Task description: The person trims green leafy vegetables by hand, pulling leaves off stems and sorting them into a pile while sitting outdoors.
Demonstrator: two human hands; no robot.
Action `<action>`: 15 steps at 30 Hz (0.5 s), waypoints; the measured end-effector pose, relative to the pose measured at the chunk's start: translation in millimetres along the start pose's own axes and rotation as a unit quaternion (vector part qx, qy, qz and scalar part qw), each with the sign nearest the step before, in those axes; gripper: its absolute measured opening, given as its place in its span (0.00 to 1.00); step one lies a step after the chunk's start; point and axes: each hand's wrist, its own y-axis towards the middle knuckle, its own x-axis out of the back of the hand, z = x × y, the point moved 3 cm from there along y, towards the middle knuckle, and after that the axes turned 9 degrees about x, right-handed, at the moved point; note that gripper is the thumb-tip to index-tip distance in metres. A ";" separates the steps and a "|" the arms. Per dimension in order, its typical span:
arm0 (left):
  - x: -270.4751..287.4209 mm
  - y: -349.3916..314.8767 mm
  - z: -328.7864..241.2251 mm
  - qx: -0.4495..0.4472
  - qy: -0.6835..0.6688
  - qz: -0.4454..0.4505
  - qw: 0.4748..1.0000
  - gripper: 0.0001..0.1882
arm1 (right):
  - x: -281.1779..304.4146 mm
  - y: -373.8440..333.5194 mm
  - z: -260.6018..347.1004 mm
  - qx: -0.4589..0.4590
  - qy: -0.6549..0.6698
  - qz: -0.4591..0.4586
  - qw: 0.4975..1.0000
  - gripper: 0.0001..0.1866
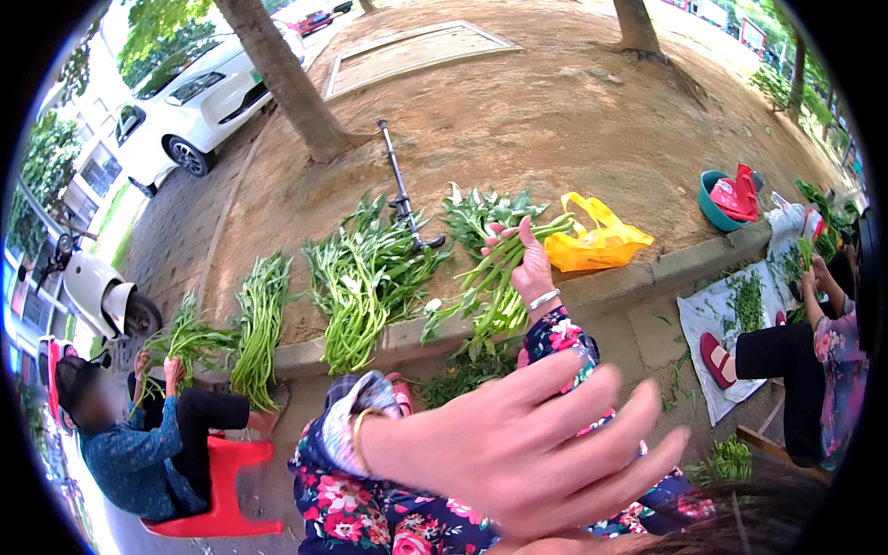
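My right hand [531, 270], with a silver bangle at the wrist, is stretched forward over the curb. It grips a bunch of long-stemmed leafy greens [500, 265] that look like water spinach, thumb up and fingers wrapped round the stems. Close in front of me and blurred, my left hand [527, 444] wears a gold bangle. Its fingers are spread and nothing shows in them. Just left of the held bunch, a big pile of the same greens [356, 291] lies over the curb. A yellow plastic bag [599, 242] sits right beside my right hand.
A black crutch [398, 176] lies on the soil behind the piles. At left, a person on a red stool [227, 486] handles greens beside another pile [261, 324]. At right, another person handles greens by a pale sheet [731, 347]. A teal basin [712, 203] stands beyond the curb [647, 282].
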 end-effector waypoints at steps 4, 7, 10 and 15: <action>-17.2 23.4 -9.1 -0.081 0.036 0.042 0.995 0.17 | 5.1 0.5 1.5 0.008 -0.011 -0.018 1.000 0.21; -10.8 27.9 -14.3 -0.109 0.076 0.037 0.990 0.17 | -0.4 2.3 -3.5 0.009 -0.020 0.000 1.000 0.20; -4.7 17.7 -8.2 -0.037 0.003 0.088 0.995 0.16 | 1.2 1.5 -0.3 0.007 -0.022 -0.001 1.000 0.20; 6.3 -44.7 71.0 0.153 -0.042 -0.041 0.987 0.11 | -1.1 -0.3 -3.0 0.002 -0.012 -0.013 1.000 0.20</action>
